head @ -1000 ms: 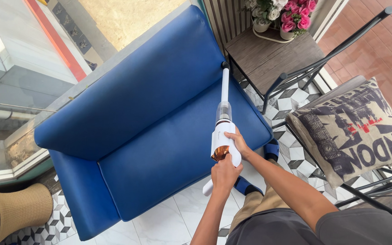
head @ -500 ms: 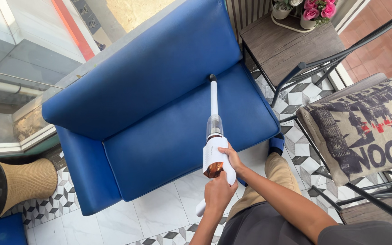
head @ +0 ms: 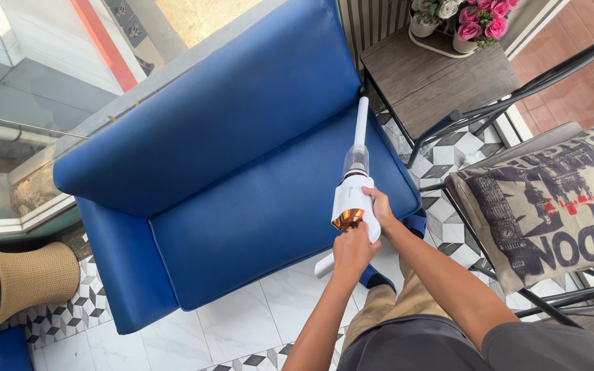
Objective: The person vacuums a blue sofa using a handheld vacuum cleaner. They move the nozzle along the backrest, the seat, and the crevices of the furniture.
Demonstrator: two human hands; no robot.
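Note:
A white handheld vacuum cleaner (head: 350, 196) with a copper-coloured end and a long white nozzle points at the right rear corner of a blue sofa (head: 242, 172). My left hand (head: 352, 251) grips the vacuum's handle from below. My right hand (head: 381, 209) holds the vacuum's body on its right side. The nozzle tip touches the seam where the seat meets the backrest, close to the sofa's right edge.
A dark wooden side table (head: 434, 75) with a pot of pink and white flowers (head: 462, 24) stands right of the sofa. A black metal chair with a printed cushion (head: 551, 206) is at right. A woven stool (head: 29, 278) sits at lower left. The floor is patterned tile.
The vacuum's nozzle has stayed at the sofa's right rear corner while the view shifted. My left hand now grips the handle, joining the right hand.

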